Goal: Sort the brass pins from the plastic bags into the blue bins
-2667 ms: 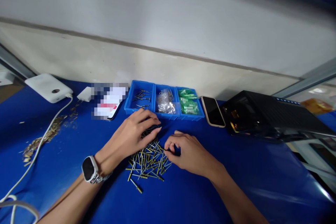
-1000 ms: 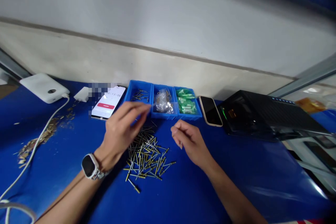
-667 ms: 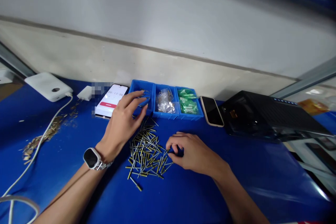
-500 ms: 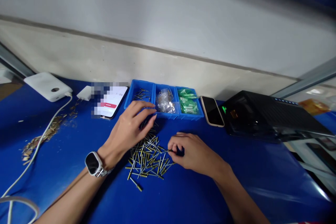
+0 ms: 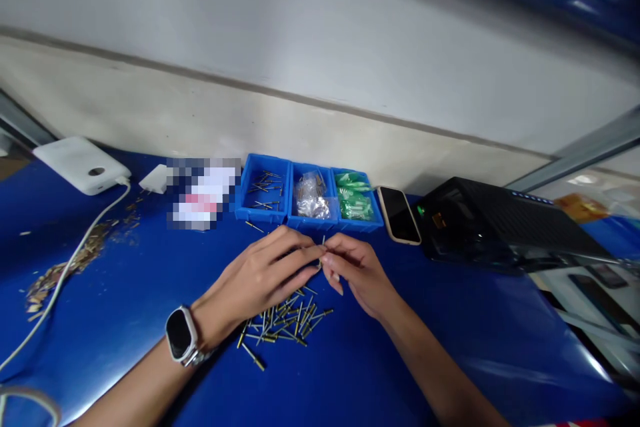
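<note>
My left hand, with a watch on its wrist, reaches over a loose pile of blind rivets on the blue table. Its fingertips are closed and meet those of my right hand. Between the two sets of fingertips a thin silver stem of a blind rivet sticks up; the rest of it is mostly hidden. The pile's rivets have brass-coloured bodies and silver pins, and my left hand covers part of them. Behind the hands, a blue bin holds several more rivets.
Beside that bin stand a blue bin with clear bags and one with green bags. A phone and a black device are to the right. Leftward are a power bank, a white cable, a charger and wood-like debris.
My right hand has moved up and my left hand down and right, so their fingertips now meet around a rivet. The left bin's rivets are now uncovered.
</note>
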Demonstrator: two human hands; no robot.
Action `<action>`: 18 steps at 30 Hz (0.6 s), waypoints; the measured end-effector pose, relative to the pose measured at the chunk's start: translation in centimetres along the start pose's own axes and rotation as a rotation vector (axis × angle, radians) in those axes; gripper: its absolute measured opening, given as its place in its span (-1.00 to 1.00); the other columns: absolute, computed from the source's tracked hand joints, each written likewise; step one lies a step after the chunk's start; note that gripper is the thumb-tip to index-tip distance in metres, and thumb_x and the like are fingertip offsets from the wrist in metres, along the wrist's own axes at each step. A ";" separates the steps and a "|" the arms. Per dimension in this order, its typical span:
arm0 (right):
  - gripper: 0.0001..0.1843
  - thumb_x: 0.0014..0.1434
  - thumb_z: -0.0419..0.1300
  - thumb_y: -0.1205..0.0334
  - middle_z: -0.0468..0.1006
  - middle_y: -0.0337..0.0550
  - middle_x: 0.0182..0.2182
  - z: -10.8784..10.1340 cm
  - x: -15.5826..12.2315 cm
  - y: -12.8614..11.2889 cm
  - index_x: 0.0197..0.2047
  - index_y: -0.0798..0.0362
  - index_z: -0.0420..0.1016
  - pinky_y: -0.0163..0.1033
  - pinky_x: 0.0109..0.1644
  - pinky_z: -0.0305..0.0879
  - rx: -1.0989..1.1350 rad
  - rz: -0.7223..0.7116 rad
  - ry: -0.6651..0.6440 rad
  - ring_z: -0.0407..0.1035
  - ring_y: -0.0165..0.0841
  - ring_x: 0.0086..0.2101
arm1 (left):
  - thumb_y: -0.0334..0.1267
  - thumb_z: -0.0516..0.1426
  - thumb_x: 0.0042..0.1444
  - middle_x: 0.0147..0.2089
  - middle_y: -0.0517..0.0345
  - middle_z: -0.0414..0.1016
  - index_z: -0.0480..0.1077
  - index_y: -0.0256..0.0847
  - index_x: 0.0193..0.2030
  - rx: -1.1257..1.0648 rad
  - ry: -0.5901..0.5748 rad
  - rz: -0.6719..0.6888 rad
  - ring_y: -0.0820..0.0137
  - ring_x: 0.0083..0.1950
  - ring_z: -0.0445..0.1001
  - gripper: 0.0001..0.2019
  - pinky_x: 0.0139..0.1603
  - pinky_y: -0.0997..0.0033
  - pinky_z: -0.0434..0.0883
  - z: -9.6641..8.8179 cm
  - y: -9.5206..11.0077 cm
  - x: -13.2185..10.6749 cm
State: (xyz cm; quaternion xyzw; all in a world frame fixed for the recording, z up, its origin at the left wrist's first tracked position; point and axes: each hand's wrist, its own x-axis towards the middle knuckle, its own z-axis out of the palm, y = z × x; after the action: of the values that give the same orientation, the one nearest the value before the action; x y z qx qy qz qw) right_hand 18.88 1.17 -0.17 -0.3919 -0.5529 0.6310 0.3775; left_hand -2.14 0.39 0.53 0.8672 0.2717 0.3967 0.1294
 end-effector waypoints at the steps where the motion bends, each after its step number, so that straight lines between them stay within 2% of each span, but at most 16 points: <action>1: -0.82 0.20 0.30 0.12 0.40 -0.35 -0.60 0.3 0.0 0.2 -0.32 0.05 0.48 -0.40 -0.60 0.12 0.042 0.026 0.008 0.18 -0.53 -0.64 | -0.40 0.13 0.30 -0.03 -0.01 0.46 0.33 -0.25 0.17 0.004 0.006 0.000 0.31 -0.01 0.42 -0.69 -0.01 0.24 0.48 0.0 0.0 -0.1; 6: -0.77 0.22 0.28 0.07 0.32 -0.37 -0.61 1.5 -0.3 0.1 -0.35 0.06 0.47 -0.41 -0.62 0.03 0.149 0.058 0.072 0.07 -0.56 -0.65 | -0.41 0.14 0.30 -0.08 0.03 0.47 0.34 -0.25 0.17 0.012 0.059 0.005 0.36 -0.05 0.44 -0.69 -0.07 0.29 0.49 -0.1 0.2 -0.3; 8: -0.77 0.24 0.25 0.07 0.34 -0.36 -0.60 1.7 -0.4 0.0 -0.33 0.05 0.46 -0.40 -0.61 0.04 0.147 0.048 0.069 0.09 -0.55 -0.65 | -0.44 0.15 0.29 -0.08 0.02 0.47 0.36 -0.28 0.15 0.008 0.072 0.000 0.36 -0.04 0.44 -0.70 -0.07 0.32 0.49 -0.1 0.2 -0.4; 13: -0.78 0.28 0.18 0.10 0.42 -0.30 -0.53 1.5 -0.4 -0.2 -0.32 0.06 0.43 -0.35 -0.56 0.09 0.044 -0.020 0.066 0.16 -0.52 -0.63 | -0.47 0.18 0.25 -0.10 0.04 0.50 0.42 -0.28 0.07 -0.071 0.114 -0.054 0.39 -0.07 0.47 -0.75 -0.08 0.33 0.48 0.5 0.1 -0.4; 18: -0.79 0.33 0.11 0.09 0.35 -0.35 -0.56 1.6 -0.5 -0.7 -0.28 0.03 0.36 -0.35 -0.52 0.11 -0.152 -0.037 0.041 0.16 -0.50 -0.61 | -0.45 0.19 0.23 -0.18 0.14 0.56 0.46 -0.20 -0.05 -0.289 0.165 -0.186 0.45 -0.17 0.51 -0.82 -0.14 0.39 0.48 1.2 0.1 -0.2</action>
State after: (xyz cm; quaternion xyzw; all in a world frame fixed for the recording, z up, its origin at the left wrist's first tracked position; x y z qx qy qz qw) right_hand 17.70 0.11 0.68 -0.4217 -0.5985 0.5722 0.3696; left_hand -1.31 0.21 -0.28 0.7754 0.3007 0.4875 0.2660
